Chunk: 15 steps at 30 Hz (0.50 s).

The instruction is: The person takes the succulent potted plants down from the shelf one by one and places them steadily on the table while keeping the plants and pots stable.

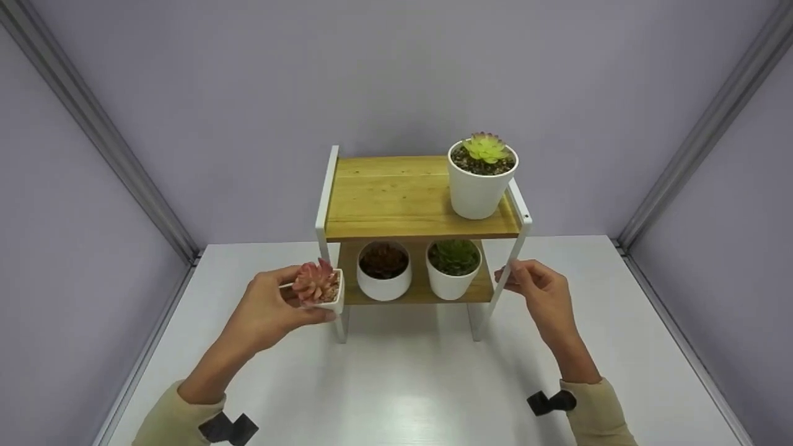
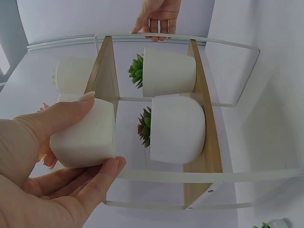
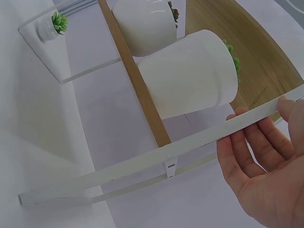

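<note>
My left hand grips a small squarish white pot with a pink succulent, beside the left front leg of a two-tier shelf. In the left wrist view, thumb and fingers lie on opposite sides of this white pot. My right hand holds the right front leg of the shelf, beside the lower board. From the right wrist view, the thumb sits on one side of the white bar and the fingers curl behind it.
A large white pot with a light green succulent stands on the right of the upper board. Below are a reddish-brown plant's pot and a dark green plant's pot. Another small potted green plant stands past the far frame.
</note>
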Available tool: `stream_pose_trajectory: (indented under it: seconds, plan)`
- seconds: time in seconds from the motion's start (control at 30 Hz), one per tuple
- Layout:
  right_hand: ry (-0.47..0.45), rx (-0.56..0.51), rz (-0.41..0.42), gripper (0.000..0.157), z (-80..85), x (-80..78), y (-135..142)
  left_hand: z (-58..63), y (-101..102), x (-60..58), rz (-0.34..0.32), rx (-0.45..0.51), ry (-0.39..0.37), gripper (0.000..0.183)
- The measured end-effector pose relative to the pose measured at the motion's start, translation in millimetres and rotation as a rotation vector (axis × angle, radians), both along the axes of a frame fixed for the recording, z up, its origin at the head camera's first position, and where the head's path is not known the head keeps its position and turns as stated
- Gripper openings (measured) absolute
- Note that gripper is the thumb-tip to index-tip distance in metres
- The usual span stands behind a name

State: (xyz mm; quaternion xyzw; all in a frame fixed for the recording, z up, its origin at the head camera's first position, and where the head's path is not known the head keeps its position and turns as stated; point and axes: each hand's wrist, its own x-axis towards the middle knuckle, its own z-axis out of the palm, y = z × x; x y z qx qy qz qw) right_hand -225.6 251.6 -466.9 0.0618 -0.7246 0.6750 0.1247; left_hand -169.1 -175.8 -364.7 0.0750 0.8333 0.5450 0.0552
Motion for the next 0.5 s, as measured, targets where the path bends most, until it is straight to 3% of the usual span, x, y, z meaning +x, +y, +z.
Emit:
stream_pose_trajectory:
  seconds: [0.5]
  plan:
    - [-0.018, 0.009, -0.004, 0.036, -0.5, -0.3, 0, -5.0, -20, 6.3, 0.090, 0.005, -0.037, 0.079]
